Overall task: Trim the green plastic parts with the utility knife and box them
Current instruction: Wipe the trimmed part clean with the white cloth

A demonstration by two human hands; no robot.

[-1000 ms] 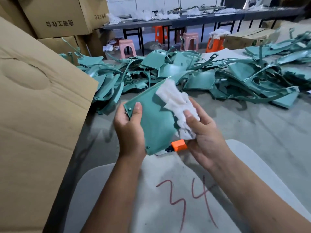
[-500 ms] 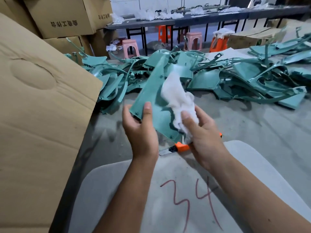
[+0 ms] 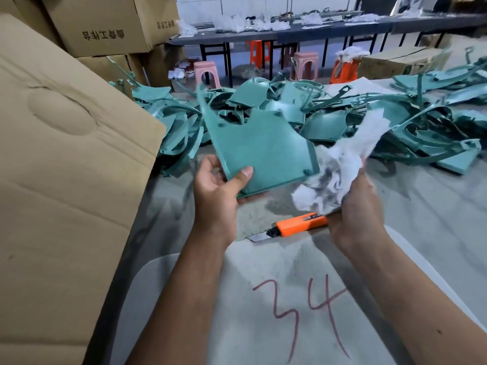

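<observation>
Head view: left hand [image 3: 218, 191] grips the green part [image 3: 261, 148] at its near-left corner, thumb on top, tilting the face up, prob. to check the edges. Right hand [image 3: 355, 206] clutches a white rag [image 3: 342, 164] just right of the part, w/ the knife [image 3: 297, 225] lying on the tabletop [image 3: 421, 206] below, blade out. Part is a flat teal panel w/ a notch at the far edge & small bosses; looks clean. Pile [image 3: 342, 114] of more parts lies far; box [image 3: 66, 180] at left.

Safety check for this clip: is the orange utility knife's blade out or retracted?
Out. A bare metal blade sticks out of the orange utility knife, which lies unheld on the grey table.
</observation>
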